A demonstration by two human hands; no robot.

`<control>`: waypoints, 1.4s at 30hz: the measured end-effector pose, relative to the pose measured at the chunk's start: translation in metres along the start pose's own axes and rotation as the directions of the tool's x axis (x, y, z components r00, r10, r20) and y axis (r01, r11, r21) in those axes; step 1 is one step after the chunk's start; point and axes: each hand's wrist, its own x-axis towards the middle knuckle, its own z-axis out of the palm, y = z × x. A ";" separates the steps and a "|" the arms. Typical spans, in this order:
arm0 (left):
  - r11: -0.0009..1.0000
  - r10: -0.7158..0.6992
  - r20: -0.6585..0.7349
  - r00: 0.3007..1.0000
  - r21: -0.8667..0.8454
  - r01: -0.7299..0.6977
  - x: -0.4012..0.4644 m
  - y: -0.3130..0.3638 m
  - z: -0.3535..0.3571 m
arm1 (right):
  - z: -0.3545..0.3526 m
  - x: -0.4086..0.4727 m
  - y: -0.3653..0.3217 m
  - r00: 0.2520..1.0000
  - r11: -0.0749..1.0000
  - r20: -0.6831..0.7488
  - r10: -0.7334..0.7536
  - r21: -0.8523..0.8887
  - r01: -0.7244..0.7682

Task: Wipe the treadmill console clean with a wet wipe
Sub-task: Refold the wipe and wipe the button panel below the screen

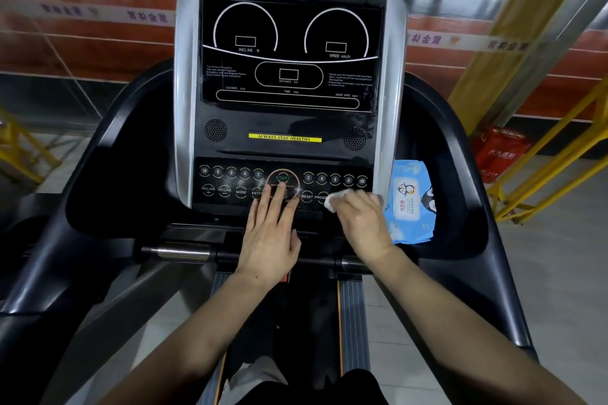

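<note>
A: Where is the wet wipe [333, 200] right now?

B: Bunched up white under the right hand [360, 220], pressed onto the near right part of the treadmill console [286, 128], over the buttons beside RESET. The fingers curl down over it, gripping it against the panel.

A: And the left hand [271, 233]?

B: Flat and spread, holding nothing. Its fingertips [280, 188] lie on the round START button [283, 178] in the middle of the button row.

A: Anything else close by?

B: A blue wipe packet [411, 204] with a penguin picture lies in the right side tray, just beside the right hand. Farther right, on the floor, stands a red bag [500, 151].
</note>
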 end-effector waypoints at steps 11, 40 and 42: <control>0.999 -0.037 -0.020 0.999 -0.014 0.036 -0.002 -0.001 0.001 | 0.012 -0.012 -0.015 0.998 1.000 -0.066 0.018 0.002 -0.018; 0.999 0.017 -0.033 0.999 -0.045 -0.018 -0.005 -0.050 -0.021 | 0.029 0.017 -0.055 0.992 0.999 -0.117 0.050 0.015 -0.049; 0.999 0.029 -0.028 0.999 -0.038 -0.030 -0.006 -0.055 -0.022 | 0.030 -0.004 -0.063 0.997 1.000 -0.067 0.025 0.009 -0.024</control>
